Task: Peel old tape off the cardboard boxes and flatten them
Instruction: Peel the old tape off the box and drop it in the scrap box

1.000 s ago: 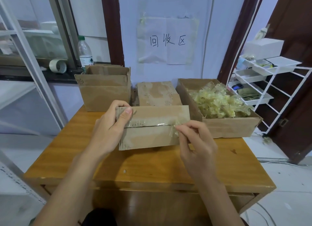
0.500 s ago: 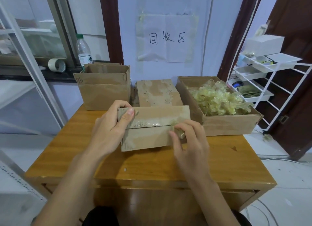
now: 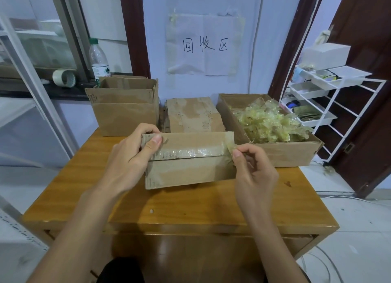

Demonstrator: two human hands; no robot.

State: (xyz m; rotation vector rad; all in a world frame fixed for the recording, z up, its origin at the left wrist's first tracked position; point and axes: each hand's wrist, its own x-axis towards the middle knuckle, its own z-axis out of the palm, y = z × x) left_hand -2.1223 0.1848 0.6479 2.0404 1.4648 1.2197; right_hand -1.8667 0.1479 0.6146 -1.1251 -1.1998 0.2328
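Note:
A small brown cardboard box [image 3: 190, 170] stands on the wooden table [image 3: 190, 206], its top seam covered by clear shiny tape [image 3: 190, 152]. My left hand [image 3: 131, 156] grips the box's upper left corner, thumb on the front face. At the box's right edge, my right hand [image 3: 251, 172] pinches the loose, crumpled end of the tape [image 3: 230, 147] between thumb and forefinger. Behind the box lies a stack of flattened boxes [image 3: 193, 113].
An open carton [image 3: 294, 153] at the right holds a heap of yellowish peeled tape [image 3: 268, 124]. An upright open box [image 3: 124, 107] stands at the back left. A water bottle [image 3: 99, 60] and a tape roll [image 3: 63, 78] sit on the sill. A white rack [image 3: 330, 105] stands on the right.
My right hand slid from the front of the box to its upper right corner and now pinches the tape end there. My left hand kept its grip.

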